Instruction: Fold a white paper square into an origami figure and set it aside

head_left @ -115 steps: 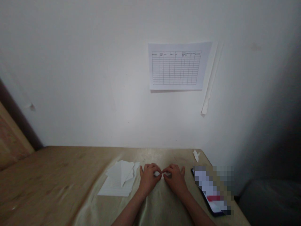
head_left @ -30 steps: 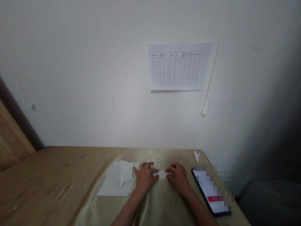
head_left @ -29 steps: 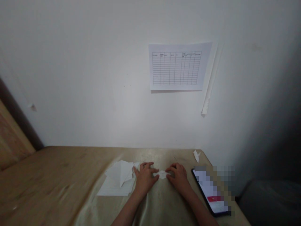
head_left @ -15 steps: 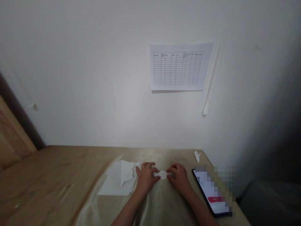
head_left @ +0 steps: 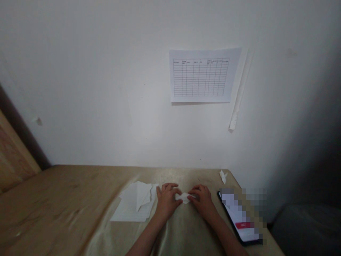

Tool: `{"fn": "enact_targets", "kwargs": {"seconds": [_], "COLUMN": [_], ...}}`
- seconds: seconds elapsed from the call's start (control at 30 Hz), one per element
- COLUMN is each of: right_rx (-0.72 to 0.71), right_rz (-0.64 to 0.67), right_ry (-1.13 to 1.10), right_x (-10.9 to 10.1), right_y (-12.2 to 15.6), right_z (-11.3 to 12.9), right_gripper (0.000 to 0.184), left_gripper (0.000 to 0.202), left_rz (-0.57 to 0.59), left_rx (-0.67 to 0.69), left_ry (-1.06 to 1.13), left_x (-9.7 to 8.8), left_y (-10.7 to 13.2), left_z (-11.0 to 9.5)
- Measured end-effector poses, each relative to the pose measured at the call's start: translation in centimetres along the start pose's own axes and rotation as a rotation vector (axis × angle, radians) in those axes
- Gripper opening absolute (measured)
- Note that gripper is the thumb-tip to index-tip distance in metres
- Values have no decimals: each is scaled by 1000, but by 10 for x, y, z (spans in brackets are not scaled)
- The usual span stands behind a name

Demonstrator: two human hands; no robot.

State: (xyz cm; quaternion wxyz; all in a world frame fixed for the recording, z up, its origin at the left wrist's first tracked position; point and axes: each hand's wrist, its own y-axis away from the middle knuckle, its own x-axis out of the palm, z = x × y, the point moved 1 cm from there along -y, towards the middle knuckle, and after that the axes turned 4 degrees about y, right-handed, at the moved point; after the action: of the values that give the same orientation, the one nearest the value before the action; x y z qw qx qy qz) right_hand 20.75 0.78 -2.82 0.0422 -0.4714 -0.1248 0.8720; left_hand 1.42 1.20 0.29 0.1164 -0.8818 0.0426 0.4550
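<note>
A small folded piece of white paper [head_left: 185, 198] lies between my two hands, low over the table cover. My left hand [head_left: 167, 199] pinches its left end between thumb and fingers. On the opposite end, the thumb and index finger of my right hand [head_left: 202, 197] close on the paper. The fingertips partly cover both ends, so the exact folds are too small to make out. Left of my left hand is a stack of white paper sheets [head_left: 130, 211], some lined, with a creased, torn-edged piece [head_left: 144, 195] on top.
A phone [head_left: 239, 220] with a lit, partly blurred screen lies right of my right arm. Near the back right corner of the table [head_left: 66, 199] sits a small folded paper scrap [head_left: 223, 176]. A printed table sheet [head_left: 201, 76] hangs on the white wall [head_left: 93, 89] behind.
Both hands stay nearly in place on the small paper. My left hand has shifted very slightly right, and the right fingertips sit slightly further in over the paper.
</note>
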Motion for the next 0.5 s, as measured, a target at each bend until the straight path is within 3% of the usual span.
{"fn": "enact_targets", "kwargs": {"seconds": [0.27, 0.5], "right_rx": [-30, -54], "right_rz": [-70, -79], "right_ry": [-146, -134], "right_x": [-3, -5], "right_y": [-3, -5], "right_z": [-1, -3], "right_gripper": [10, 12], "left_gripper": [13, 4], "left_rz": [-35, -112], "left_rx": [42, 75], "left_ry": [24, 30], "left_x": [1, -3], "left_y": [1, 0], "left_z": [0, -3]}}
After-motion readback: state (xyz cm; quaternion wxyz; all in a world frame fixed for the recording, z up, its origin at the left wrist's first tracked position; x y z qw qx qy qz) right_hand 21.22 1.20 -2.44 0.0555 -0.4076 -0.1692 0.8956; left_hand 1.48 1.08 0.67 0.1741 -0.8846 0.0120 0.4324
